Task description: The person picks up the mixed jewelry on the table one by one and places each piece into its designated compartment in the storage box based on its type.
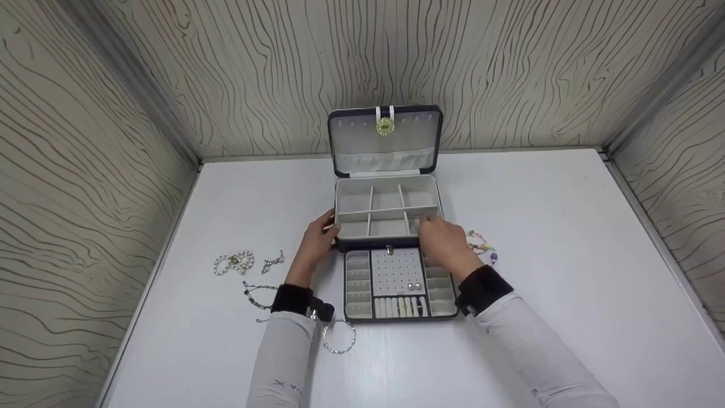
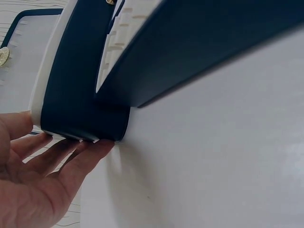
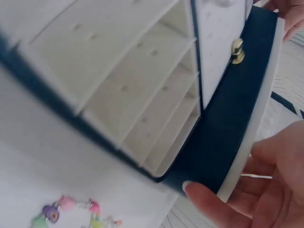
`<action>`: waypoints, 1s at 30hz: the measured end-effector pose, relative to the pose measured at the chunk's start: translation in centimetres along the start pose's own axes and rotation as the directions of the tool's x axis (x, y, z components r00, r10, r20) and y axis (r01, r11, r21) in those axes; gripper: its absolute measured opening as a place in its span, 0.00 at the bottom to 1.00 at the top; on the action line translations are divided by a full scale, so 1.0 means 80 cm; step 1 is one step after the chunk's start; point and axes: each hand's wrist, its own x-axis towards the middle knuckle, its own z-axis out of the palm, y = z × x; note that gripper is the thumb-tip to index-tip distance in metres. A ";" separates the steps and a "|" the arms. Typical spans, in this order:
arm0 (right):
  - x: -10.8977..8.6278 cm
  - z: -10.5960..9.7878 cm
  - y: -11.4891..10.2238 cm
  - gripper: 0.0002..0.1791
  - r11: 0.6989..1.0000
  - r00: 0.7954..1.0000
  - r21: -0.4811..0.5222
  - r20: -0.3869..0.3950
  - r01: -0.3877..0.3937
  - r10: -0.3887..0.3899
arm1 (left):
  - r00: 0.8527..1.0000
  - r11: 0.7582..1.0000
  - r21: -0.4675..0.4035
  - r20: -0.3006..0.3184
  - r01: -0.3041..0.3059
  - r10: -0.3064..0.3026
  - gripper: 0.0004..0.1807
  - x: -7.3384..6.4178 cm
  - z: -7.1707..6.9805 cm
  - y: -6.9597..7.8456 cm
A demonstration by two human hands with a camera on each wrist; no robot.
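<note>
A navy jewelry box [image 1: 388, 211] with a white divided tray stands with its lid [image 1: 387, 141] raised and its front panel [image 1: 358, 283] folded down. At its left side, my left hand [image 1: 315, 241] grips the wall. In the left wrist view the thumb lies on the white rim and the fingers spread along the side. My right hand [image 1: 446, 241] is over the front right compartment. In the right wrist view its fingers [image 3: 259, 187] straddle the rim at the corner, one against the navy outside. Something small and shiny [image 1: 414, 225] lies in that compartment, partly covered.
Left of the box lie a pearl strand [image 1: 235, 262], a silver piece [image 1: 273, 262] and a dark-beaded bracelet [image 1: 255, 297]. A silver bracelet [image 1: 340, 337] lies in front. A colourful beaded bracelet [image 1: 481, 245] is at the right. Earrings [image 1: 414, 287] and rings [image 1: 403, 307] sit in the panel.
</note>
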 end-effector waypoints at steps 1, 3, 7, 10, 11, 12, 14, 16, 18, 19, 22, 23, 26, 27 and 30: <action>0.000 0.000 -0.001 0.09 1.000 1.000 0.009 0.004 0.001 -0.001 | 1.000 1.000 0.006 0.001 -0.004 0.004 0.28 0.000 0.000 0.000; -0.001 -0.001 -0.002 0.07 0.999 1.000 0.035 0.012 0.006 -0.006 | 1.000 1.000 0.006 0.003 -0.010 0.010 0.28 0.000 -0.001 0.000; -0.003 -0.001 -0.003 0.09 0.995 1.000 0.096 0.017 0.021 -0.023 | 1.000 1.000 -0.002 0.005 -0.023 0.023 0.28 0.001 -0.001 -0.001; -0.004 -0.005 -0.004 0.13 0.990 0.999 0.141 0.038 0.025 -0.031 | 1.000 1.000 -0.007 0.006 -0.022 0.022 0.28 0.001 -0.001 0.000; -0.004 -0.008 -0.005 0.15 0.987 0.998 0.160 0.051 0.019 -0.028 | 1.000 1.000 -0.007 0.007 -0.020 0.020 0.28 0.001 -0.001 0.000; -0.005 -0.012 -0.005 0.17 0.984 0.998 0.179 0.065 0.009 -0.021 | 1.000 1.000 -0.006 0.007 -0.019 0.019 0.28 0.001 -0.001 0.000; -0.007 -0.022 -0.005 0.19 0.976 0.996 0.216 0.091 -0.011 -0.009 | 1.000 1.000 -0.002 0.006 -0.018 0.018 0.28 0.000 -0.001 0.000; -0.010 -0.035 -0.004 0.20 0.966 0.994 0.256 0.112 -0.031 0.002 | 1.000 1.000 0.004 0.007 -0.020 0.020 0.28 0.000 -0.001 0.000; -0.013 -0.048 0.001 0.20 0.954 0.994 0.298 0.112 -0.035 0.001 | 1.000 1.000 0.011 0.005 -0.026 0.026 0.28 0.000 -0.001 0.000; -0.015 -0.054 0.004 0.20 0.946 0.994 0.321 0.105 -0.032 -0.002 | 1.000 1.000 0.014 0.003 -0.028 0.028 0.28 0.000 -0.001 0.000; -0.025 -0.069 0.020 0.20 0.918 0.997 0.396 0.077 -0.019 -0.013 | 1.000 0.999 0.021 -0.002 -0.029 0.030 0.28 0.000 -0.001 0.000; -0.029 -0.073 0.027 0.20 0.909 0.998 0.417 0.064 -0.017 -0.011 | 1.000 0.999 0.021 -0.003 -0.026 0.026 0.28 0.001 -0.001 0.000; -0.043 -0.080 0.051 0.19 0.885 1.000 0.464 0.025 -0.020 0.009 | 1.000 1.000 0.023 0.001 -0.012 0.012 0.28 0.002 0.000 0.000; -0.048 -0.081 0.059 0.19 0.880 1.000 0.475 0.014 -0.021 0.017 | 1.000 1.000 0.023 0.001 -0.007 0.007 0.28 0.002 0.001 0.000; -0.061 -0.079 0.084 0.18 0.870 0.999 0.492 -0.008 -0.038 0.048 | 1.000 1.000 0.020 -0.004 0.004 -0.004 0.28 0.002 0.001 0.000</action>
